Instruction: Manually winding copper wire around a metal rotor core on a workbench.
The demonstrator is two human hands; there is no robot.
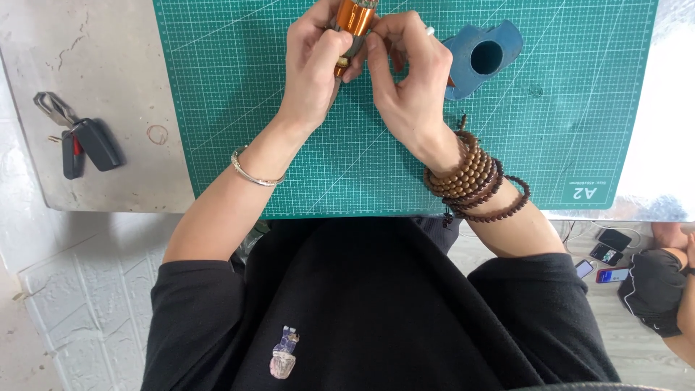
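Grey stone-look tabletop [94,65], pale tiled floor below, and a green gridded cutting mat [376,145] spread across the middle.

Pinched between fingertips at the mat's far edge: a small orange cylindrical tool [354,17] with a metallic sheen, upper end cut off by the frame. Left hand [313,69] curled close, thumb and forefinger pressed on the lower, narrower end of the cylinder. Right hand [409,80] mirrored beside it, fingers drawn together and nipping the same lower end from the other side (a white sliver shows past its knuckles, too small to tell what). Both hands touching one another above the mat.

Likely rigid and light, judging by the fingertip hold; glossy barrel probably slick, so the duller grey collar below the orange looks the safer place to grip. Small end parts possibly delicate.

Further out from the mat's centre: a silver bangle [255,174] on the left wrist, wraps of brown wooden beads [470,177] on the right. To the right of the hands, still on the mat, a blue lump with a round hole [483,56]. Left of the mat, off it, a car key with ring [79,137]. Beyond the mat's near right corner, down on the floor, phones [608,253] and another person's arm [670,286].
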